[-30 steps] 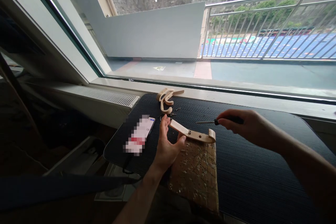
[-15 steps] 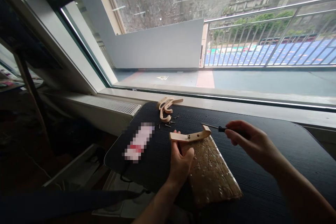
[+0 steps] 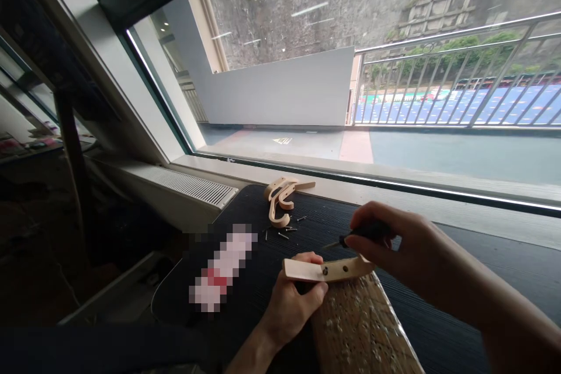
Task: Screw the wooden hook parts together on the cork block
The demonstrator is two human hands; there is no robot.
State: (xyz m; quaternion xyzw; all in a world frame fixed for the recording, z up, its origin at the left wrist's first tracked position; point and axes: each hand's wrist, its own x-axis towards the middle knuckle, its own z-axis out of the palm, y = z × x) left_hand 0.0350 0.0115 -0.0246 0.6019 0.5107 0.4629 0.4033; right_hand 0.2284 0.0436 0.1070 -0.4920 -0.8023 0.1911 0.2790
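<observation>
My left hand is closed around a pale wooden hook piece, pressing it against the top edge of a pitted wooden board. A dark screw sits in the piece's face. My right hand grips a black-handled screwdriver, its thin tip pointing down-left toward the screw holes. Both hands are over a black ribbed tabletop.
Two more curved wooden hooks lie near the table's far edge by the window, with several loose dark screws in front of them. A phone lies at the left. A vent grille runs under the window sill.
The view has tilted up, so the table sits lower in frame. My right hand brought the screwdriver left, over the wooden piece. My left hand kept its hold on the piece against the board.
</observation>
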